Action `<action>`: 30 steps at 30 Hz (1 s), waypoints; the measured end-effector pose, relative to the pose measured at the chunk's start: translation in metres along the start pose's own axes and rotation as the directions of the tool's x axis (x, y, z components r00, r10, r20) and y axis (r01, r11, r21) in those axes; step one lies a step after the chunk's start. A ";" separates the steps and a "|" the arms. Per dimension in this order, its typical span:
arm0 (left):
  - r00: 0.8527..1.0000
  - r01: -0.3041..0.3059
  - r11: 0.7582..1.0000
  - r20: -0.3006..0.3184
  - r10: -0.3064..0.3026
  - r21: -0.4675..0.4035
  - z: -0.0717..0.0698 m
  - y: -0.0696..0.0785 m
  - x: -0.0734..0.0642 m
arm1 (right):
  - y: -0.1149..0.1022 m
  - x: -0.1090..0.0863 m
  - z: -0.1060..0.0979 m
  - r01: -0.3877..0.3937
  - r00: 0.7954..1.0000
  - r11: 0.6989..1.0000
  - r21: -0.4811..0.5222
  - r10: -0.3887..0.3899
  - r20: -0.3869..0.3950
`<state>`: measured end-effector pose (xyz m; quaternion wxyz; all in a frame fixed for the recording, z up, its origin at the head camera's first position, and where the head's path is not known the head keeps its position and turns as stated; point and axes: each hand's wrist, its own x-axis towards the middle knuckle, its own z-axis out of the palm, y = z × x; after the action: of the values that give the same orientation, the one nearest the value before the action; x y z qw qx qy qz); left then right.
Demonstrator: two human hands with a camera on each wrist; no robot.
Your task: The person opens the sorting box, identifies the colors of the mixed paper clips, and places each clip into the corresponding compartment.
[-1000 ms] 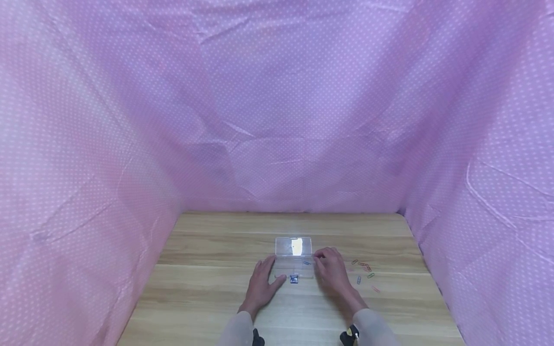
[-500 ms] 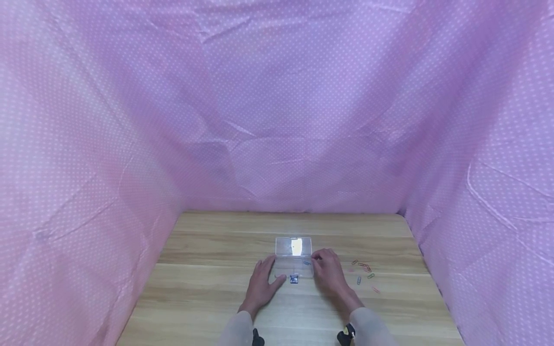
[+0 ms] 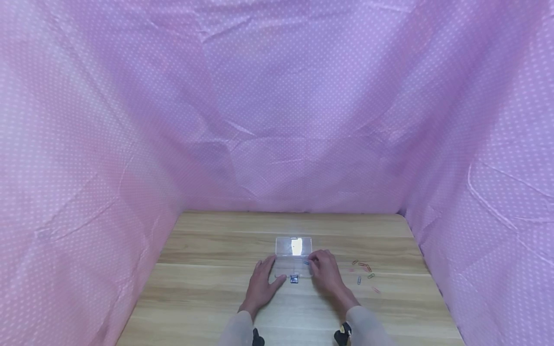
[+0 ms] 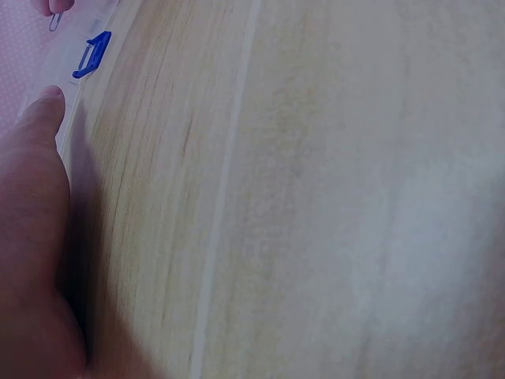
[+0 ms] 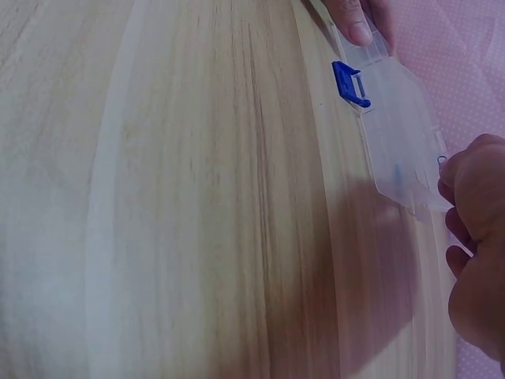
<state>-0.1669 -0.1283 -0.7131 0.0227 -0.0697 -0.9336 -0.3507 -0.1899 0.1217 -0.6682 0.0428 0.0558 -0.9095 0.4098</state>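
A clear plastic box (image 3: 285, 265) lies on the table with its lid (image 3: 285, 246) raised at the back and a blue latch (image 3: 294, 279) at its front. My left hand (image 3: 261, 283) holds the box's left end, thumb (image 4: 49, 110) at the front edge and fingers at the far side. Over the right end is my right hand (image 3: 326, 271), pinching a small paper clip (image 5: 441, 160) between thumb and fingertips; its colour is hard to tell. Through the wall, a blurred blue paper clip (image 5: 398, 172) shows inside the right part of the box.
To the right of my right hand, several loose paper clips lie on the wooden table (image 3: 207, 288): a blue one (image 3: 358, 280), a green one (image 3: 371, 276), a pink one (image 3: 376, 290) and red ones (image 3: 364, 265). Pink dotted cloth (image 3: 277, 168) hangs around the table.
My right hand has moved a little left, from beside the box to over its right end, carrying the paper clip. The left hand and the box have stayed in place.
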 end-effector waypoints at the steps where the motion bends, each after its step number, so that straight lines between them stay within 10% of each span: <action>1: 1.000 0.001 1.000 -0.001 -0.001 -0.001 0.000 0.000 0.000 | 0.000 0.000 0.000 0.000 1.000 1.000 -0.004 0.000 0.001; 30: 1.000 0.011 1.000 0.013 -0.011 -0.002 0.001 -0.002 0.000 | -0.001 0.001 0.004 0.031 1.000 1.000 -0.002 -0.031 -0.008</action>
<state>-0.1668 -0.1290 -0.7155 0.0147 -0.0670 -0.9337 -0.3515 -0.1904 0.1182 -0.6701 0.0527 0.0680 -0.9088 0.4084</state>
